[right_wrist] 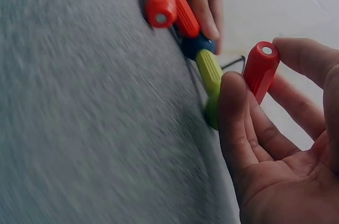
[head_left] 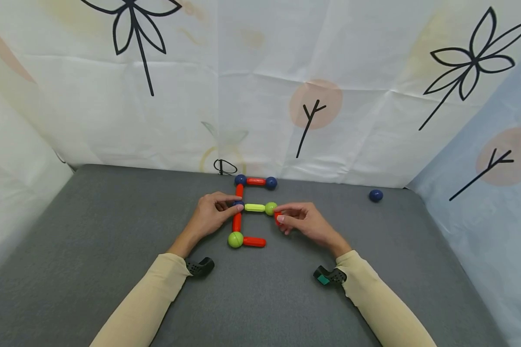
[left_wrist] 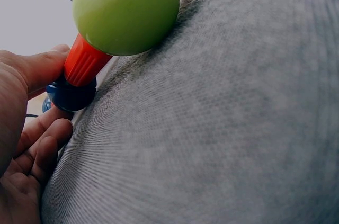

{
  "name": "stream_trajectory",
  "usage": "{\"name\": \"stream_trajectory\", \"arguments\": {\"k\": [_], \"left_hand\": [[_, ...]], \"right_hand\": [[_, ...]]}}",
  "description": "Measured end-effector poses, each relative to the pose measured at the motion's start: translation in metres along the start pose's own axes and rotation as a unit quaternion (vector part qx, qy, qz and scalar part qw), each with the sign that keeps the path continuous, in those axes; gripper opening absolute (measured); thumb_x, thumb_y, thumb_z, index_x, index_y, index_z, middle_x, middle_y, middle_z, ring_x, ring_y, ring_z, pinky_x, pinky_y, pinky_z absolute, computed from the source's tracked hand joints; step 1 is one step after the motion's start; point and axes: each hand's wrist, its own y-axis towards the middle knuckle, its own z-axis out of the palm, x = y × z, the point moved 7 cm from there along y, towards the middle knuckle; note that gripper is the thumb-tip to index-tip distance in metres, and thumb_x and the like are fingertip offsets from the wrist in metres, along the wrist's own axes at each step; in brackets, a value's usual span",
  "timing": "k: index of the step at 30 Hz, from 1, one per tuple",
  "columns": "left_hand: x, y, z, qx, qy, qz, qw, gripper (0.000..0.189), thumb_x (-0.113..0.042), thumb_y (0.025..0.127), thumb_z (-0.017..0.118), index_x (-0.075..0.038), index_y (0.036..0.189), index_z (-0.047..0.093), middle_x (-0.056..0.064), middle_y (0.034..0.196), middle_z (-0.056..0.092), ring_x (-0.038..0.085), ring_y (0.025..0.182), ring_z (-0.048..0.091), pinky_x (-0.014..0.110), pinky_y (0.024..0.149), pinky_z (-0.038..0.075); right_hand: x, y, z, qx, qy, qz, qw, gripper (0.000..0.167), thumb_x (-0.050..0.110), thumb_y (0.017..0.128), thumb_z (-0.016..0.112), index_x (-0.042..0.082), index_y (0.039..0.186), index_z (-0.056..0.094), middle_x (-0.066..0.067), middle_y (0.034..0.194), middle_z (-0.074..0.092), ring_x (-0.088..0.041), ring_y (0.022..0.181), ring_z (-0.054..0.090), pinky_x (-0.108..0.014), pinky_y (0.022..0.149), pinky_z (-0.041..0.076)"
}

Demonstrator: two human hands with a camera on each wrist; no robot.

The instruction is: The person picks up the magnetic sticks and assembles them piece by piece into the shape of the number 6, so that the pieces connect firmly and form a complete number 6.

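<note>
A figure of magnetic rods and balls lies flat on the table. My left hand (head_left: 210, 212) pinches its middle blue ball (left_wrist: 74, 96) between thumb and fingers. From that ball a yellow-green rod (head_left: 255, 208) runs right to a green ball (head_left: 270, 208). Below it, a red rod (head_left: 237, 222) leads to a larger-looking green ball (head_left: 236, 239), which carries another red rod (head_left: 254, 242) with a free metal tip. My right hand (head_left: 306, 222) holds a loose red magnetic rod (right_wrist: 260, 73) between thumb and index finger, close beside the green ball at the yellow-green rod's end.
At the figure's far end, a blue ball (head_left: 240, 180), a red rod (head_left: 256, 181) and a second blue ball (head_left: 271, 183) form the top arm. A single blue ball (head_left: 376, 195) lies at the back right of the grey table (head_left: 260, 299). White printed cloth (head_left: 260, 120) hangs behind.
</note>
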Motion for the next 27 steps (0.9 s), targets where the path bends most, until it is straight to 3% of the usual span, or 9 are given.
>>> {"name": "stream_trajectory", "arguments": {"k": [10,19,27], "left_hand": [[-0.001,0.000,0.000,0.001,-0.002,0.002,1.0000,0.028,-0.027,0.090,0.081,-0.015,0.115,0.079,0.005,0.103,0.070,0.017,0.077,0.059,0.035,0.069,0.049],[-0.002,0.000,0.000,-0.001,-0.004,0.002,1.0000,0.028,-0.027,0.090,0.081,-0.015,0.115,0.079,0.005,0.102,0.070,0.017,0.077,0.060,0.035,0.069,0.049],[-0.001,0.000,0.000,0.003,-0.003,0.000,1.0000,0.028,-0.027,0.091,0.080,-0.015,0.116,0.079,0.005,0.102,0.069,0.017,0.078,0.059,0.035,0.070,0.050]], "right_hand": [[-0.008,0.003,0.013,0.005,0.017,0.001,0.9998,0.033,0.005,0.099,0.065,-0.009,0.129,0.063,-0.013,0.094,0.069,-0.019,0.073,0.065,-0.034,0.070,0.058],[-0.009,0.002,0.013,-0.004,0.019,-0.013,0.9997,0.035,0.008,0.100,0.065,-0.009,0.130,0.063,-0.022,0.097,0.069,-0.019,0.075,0.065,-0.033,0.070,0.057],[-0.012,0.002,0.011,-0.006,0.011,-0.009,0.9999,0.034,0.009,0.100,0.065,-0.008,0.131,0.063,-0.021,0.098,0.070,-0.019,0.078,0.066,-0.032,0.071,0.057]]}}
